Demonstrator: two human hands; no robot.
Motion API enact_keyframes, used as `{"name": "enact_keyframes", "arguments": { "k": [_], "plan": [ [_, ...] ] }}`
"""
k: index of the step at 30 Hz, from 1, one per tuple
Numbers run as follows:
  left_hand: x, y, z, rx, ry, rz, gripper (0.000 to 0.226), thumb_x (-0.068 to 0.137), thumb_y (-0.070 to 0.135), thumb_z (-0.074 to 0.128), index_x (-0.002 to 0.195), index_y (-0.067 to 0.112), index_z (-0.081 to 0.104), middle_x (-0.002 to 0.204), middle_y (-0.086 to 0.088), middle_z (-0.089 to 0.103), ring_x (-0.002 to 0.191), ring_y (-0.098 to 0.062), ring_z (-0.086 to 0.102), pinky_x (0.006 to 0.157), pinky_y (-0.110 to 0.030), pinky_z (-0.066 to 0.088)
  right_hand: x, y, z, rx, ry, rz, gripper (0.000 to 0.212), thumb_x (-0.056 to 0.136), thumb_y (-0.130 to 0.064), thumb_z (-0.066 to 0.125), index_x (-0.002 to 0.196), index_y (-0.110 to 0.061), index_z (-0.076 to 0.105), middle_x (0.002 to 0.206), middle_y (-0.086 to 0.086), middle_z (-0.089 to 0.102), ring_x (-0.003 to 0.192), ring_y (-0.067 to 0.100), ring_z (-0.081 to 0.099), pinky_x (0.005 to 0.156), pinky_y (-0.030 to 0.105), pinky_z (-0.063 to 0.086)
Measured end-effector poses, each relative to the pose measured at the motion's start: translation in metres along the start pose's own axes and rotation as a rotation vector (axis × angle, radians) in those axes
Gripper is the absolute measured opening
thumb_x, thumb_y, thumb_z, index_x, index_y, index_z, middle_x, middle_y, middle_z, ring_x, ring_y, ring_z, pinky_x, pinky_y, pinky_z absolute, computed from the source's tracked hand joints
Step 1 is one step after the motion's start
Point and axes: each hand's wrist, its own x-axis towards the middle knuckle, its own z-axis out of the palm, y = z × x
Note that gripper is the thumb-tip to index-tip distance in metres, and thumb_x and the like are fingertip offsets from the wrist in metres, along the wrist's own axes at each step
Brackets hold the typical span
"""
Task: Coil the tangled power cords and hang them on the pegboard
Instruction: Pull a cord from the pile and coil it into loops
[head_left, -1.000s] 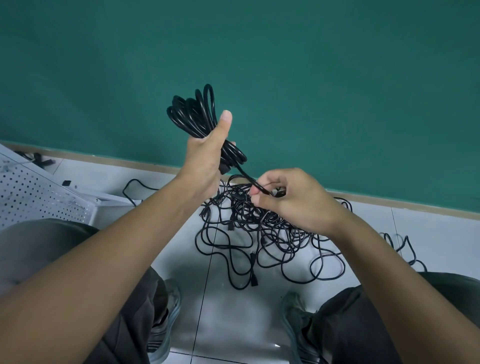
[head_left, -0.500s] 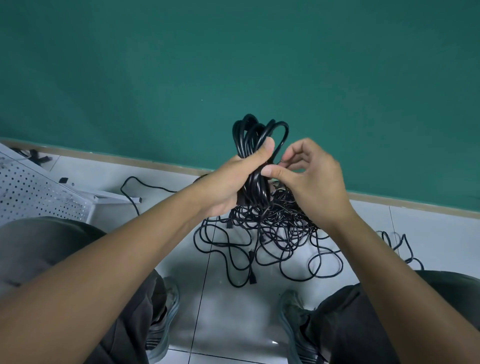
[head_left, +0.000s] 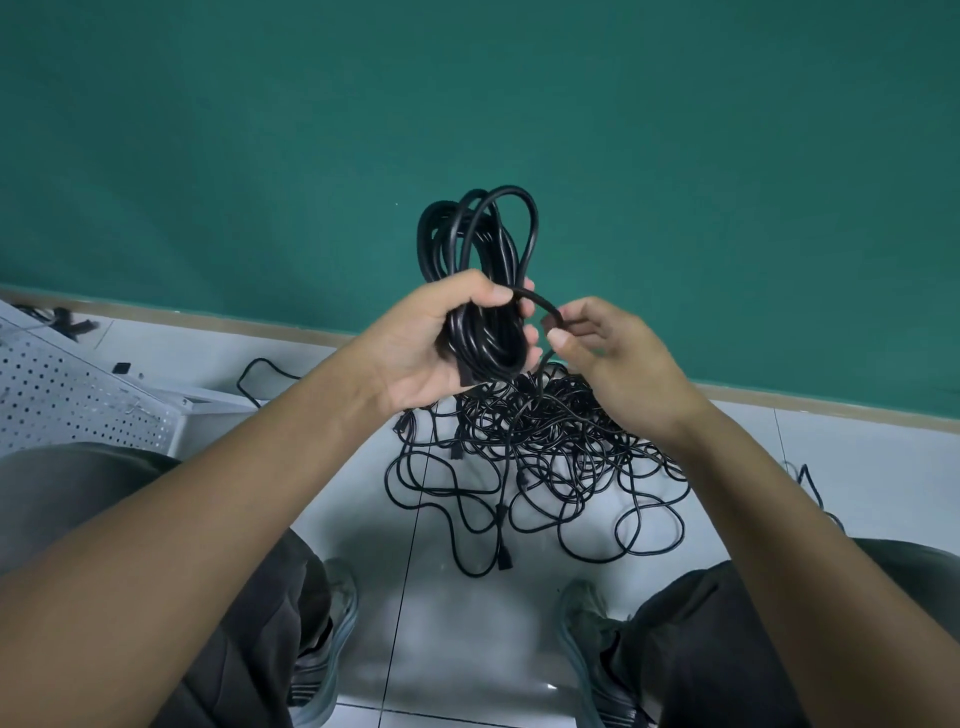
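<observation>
My left hand (head_left: 423, 343) grips a coil of black power cord (head_left: 478, 234) held upright in front of the green wall, with its loops rising above my fist. A free strand arches out of the coil to the right, and my right hand (head_left: 608, 358) pinches it between thumb and fingertips close beside the coil. Below both hands, a tangled heap of black cords (head_left: 545, 457) lies on the white tiled floor, with several plugs showing. The white pegboard (head_left: 67, 400) lies tilted at the left edge.
My knees and both shoes (head_left: 332, 623) frame the bare tiles in front of the heap. A stray cord loop (head_left: 260, 371) lies near the pegboard's corner. Small black items (head_left: 67, 322) sit by the wall's baseboard at far left. More cord trails at the right (head_left: 805, 478).
The left hand carried the coil from upper left toward the centre and turned it upright. The right hand rose from the heap and now pinches the loose strand beside the coil.
</observation>
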Motion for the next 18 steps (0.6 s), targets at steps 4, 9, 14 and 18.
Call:
{"name": "enact_keyframes", "arguments": {
  "k": [4,9,14,18],
  "plan": [
    [-0.001,0.002,0.000,-0.114,-0.033,0.002,0.027,0.083,0.012,0.058,0.108,0.001,0.062,0.092,-0.011,0.066,0.080,-0.025,0.066,0.083,-0.040,0.060,0.004,0.004,0.001,-0.034,0.068,0.077,0.008,0.101,-0.025,0.063,0.103,-0.018,0.066,0.103,0.000,0.073,0.097,0.018,0.070,0.087,0.026,0.053],
    [0.002,0.002,-0.004,0.027,0.079,-0.019,0.028,0.082,0.019,0.071,0.104,0.004,0.064,0.093,-0.007,0.067,0.082,-0.022,0.068,0.081,-0.039,0.061,0.003,0.001,0.000,0.190,0.235,0.133,0.015,0.099,-0.024,0.068,0.085,-0.018,0.066,0.084,0.005,0.076,0.071,0.023,0.069,0.082,0.047,0.062],
    [0.003,-0.004,-0.004,0.254,0.235,-0.073,0.031,0.072,0.024,0.081,0.098,0.009,0.072,0.093,-0.005,0.070,0.081,-0.018,0.073,0.082,-0.036,0.062,0.001,-0.012,-0.007,0.267,0.398,0.080,0.015,0.097,-0.025,0.071,0.083,-0.020,0.068,0.093,0.009,0.075,0.061,0.021,0.073,0.067,0.035,0.064],
    [0.001,-0.010,0.003,0.426,0.226,-0.108,0.030,0.079,0.021,0.081,0.106,0.011,0.072,0.105,-0.008,0.070,0.085,-0.014,0.074,0.074,-0.031,0.062,-0.001,-0.022,-0.010,0.231,0.472,0.015,0.014,0.095,-0.025,0.073,0.083,-0.027,0.068,0.091,-0.004,0.070,0.061,0.022,0.074,0.064,0.033,0.063]
  ]
}}
